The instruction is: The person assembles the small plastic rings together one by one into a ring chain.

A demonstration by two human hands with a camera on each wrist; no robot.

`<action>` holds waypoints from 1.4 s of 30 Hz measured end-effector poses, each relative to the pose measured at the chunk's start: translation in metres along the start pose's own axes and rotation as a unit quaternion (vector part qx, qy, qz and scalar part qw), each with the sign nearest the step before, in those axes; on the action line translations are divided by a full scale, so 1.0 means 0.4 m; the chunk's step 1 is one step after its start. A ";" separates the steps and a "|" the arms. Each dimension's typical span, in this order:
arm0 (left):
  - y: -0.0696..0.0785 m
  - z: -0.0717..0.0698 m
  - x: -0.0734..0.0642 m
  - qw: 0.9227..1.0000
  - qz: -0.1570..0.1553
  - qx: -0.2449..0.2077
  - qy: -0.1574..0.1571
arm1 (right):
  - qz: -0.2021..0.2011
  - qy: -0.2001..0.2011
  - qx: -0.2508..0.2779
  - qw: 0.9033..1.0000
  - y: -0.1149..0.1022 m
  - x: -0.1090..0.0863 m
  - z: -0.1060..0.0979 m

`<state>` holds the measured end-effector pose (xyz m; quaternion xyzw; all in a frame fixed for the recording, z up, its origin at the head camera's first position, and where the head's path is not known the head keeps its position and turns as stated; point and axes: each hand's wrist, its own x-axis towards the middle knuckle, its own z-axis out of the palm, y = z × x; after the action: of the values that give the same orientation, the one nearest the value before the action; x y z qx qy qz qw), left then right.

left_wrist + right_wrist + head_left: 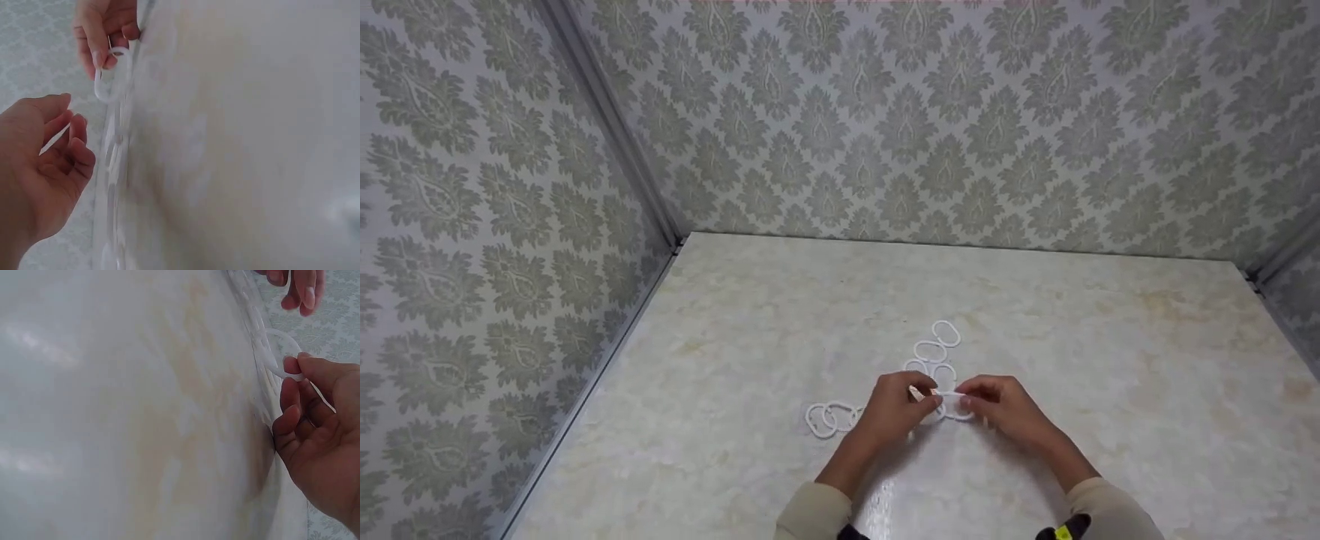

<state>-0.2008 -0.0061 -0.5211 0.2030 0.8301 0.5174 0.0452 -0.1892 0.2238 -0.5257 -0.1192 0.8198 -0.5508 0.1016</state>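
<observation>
A white oval plastic link (pixel 956 417) is pinched by its right side between the thumb and fingertips of my right hand (pixel 1011 411). The right wrist view shows this link (pixel 286 333) raised at the table's edge line. My left hand (pixel 889 409) hovers close to the link's left side in the head view. Its fingers are loosely bent, and the left wrist view shows no thing held in the left hand (pixel 48 163). Joined white links (pixel 821 420) lie to the left, partly hidden behind the left hand. More links (pixel 930 351) trail away toward the back.
Everything lies on a pale marbled table (pixel 1110 337). Patterned wall panels (pixel 900 127) rise behind it and on the left (pixel 435 300), with a grey metal post (pixel 615 127) at their corner.
</observation>
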 end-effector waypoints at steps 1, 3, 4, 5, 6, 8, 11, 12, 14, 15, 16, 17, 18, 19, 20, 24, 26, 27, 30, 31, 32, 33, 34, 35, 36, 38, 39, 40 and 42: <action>0.002 0.013 0.005 1.000 -0.009 -0.010 -0.003 | -0.005 0.001 0.000 1.000 0.001 0.001 -0.001; 0.000 0.034 0.011 1.000 -0.021 -0.022 -0.002 | -0.013 0.002 0.001 1.000 0.004 0.004 -0.002; -0.002 0.041 0.013 0.999 -0.028 -0.026 0.003 | -0.015 0.003 0.002 1.000 0.005 0.006 -0.003; -0.005 0.047 0.013 0.999 -0.037 -0.031 0.008 | -0.018 0.003 0.002 1.000 0.005 0.009 -0.003; -0.008 0.051 0.013 0.998 -0.044 -0.035 0.017 | -0.019 0.003 0.002 1.000 0.006 0.011 -0.004; -0.015 0.058 0.013 0.997 -0.056 -0.047 0.035 | -0.017 0.001 0.005 1.000 0.006 0.018 -0.006; -0.022 0.064 0.015 0.994 -0.071 -0.066 0.053 | -0.015 -0.013 0.008 1.000 0.005 0.026 -0.012; -0.023 0.065 0.017 0.994 -0.069 -0.063 0.054 | -0.013 -0.022 0.009 1.000 0.005 0.028 -0.015; -0.027 0.062 0.018 0.995 -0.068 -0.053 0.050 | -0.005 -0.043 0.013 0.999 0.002 0.035 -0.019; -0.028 0.060 0.019 0.996 -0.068 -0.044 0.046 | -0.001 -0.050 0.010 0.999 0.000 0.039 -0.022; -0.029 0.057 0.019 0.996 -0.069 -0.035 0.043 | 0.004 -0.052 0.006 0.999 -0.002 0.044 -0.024; -0.030 0.053 0.020 0.996 -0.070 -0.027 0.042 | 0.009 -0.050 -0.002 0.999 -0.005 0.049 -0.027; -0.031 0.049 0.021 0.996 -0.073 -0.023 0.042 | 0.011 -0.043 -0.019 0.999 -0.008 0.055 -0.029; -0.032 0.045 0.022 0.996 -0.079 -0.022 0.043 | 0.008 -0.031 -0.041 0.999 -0.012 0.061 -0.030; -0.033 0.041 0.023 0.995 -0.083 -0.021 0.046 | 0.001 -0.019 -0.071 0.997 -0.015 0.068 -0.032; -0.037 0.030 0.029 0.992 -0.101 -0.031 0.062 | -0.041 0.000 -0.193 0.980 -0.019 0.096 -0.029; -0.040 0.028 0.033 0.991 -0.108 -0.038 0.068 | -0.054 -0.009 -0.234 0.971 -0.017 0.106 -0.026; -0.042 0.027 0.035 0.991 -0.109 -0.040 0.072 | -0.050 -0.011 -0.247 0.968 -0.015 0.109 -0.025; -0.046 0.024 0.039 0.989 -0.117 -0.045 0.081 | -0.017 0.005 -0.278 0.960 -0.007 0.110 -0.029; -0.046 0.022 0.042 0.988 -0.120 -0.043 0.083 | 0.002 0.018 -0.287 0.958 -0.004 0.108 -0.034; -0.047 0.021 0.046 0.988 -0.122 -0.039 0.086 | 0.022 0.031 -0.294 0.955 0.000 0.106 -0.041; -0.048 0.021 0.052 0.988 -0.122 -0.036 0.089 | 0.041 0.043 -0.302 0.951 0.005 0.104 -0.050; -0.048 0.021 0.058 0.987 -0.125 -0.036 0.092 | 0.056 0.055 -0.310 0.947 0.010 0.101 -0.061; -0.048 0.021 0.064 0.987 -0.125 -0.034 0.094 | 0.069 0.065 -0.317 0.944 0.016 0.098 -0.071; -0.050 0.021 0.071 0.987 -0.124 -0.030 0.096 | 0.081 0.073 -0.321 0.941 0.021 0.095 -0.081; -0.050 0.029 0.086 0.988 -0.120 -0.021 0.097 | 0.092 0.087 -0.322 0.938 0.035 0.086 -0.106; -0.050 0.033 0.092 0.988 -0.119 -0.018 0.097 | 0.091 0.091 -0.317 0.940 0.040 0.081 -0.116; -0.050 0.036 0.097 0.988 -0.118 -0.015 0.096 | 0.089 0.095 -0.312 0.941 0.045 0.078 -0.125; -0.050 0.042 0.107 0.988 -0.122 -0.008 0.095 | 0.080 0.100 -0.302 0.945 0.050 0.075 -0.140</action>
<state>-0.2407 0.0168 -0.5405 0.0497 0.8451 0.5314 0.0304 -0.2361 0.2711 -0.5243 -0.0227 0.9606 -0.2763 0.0219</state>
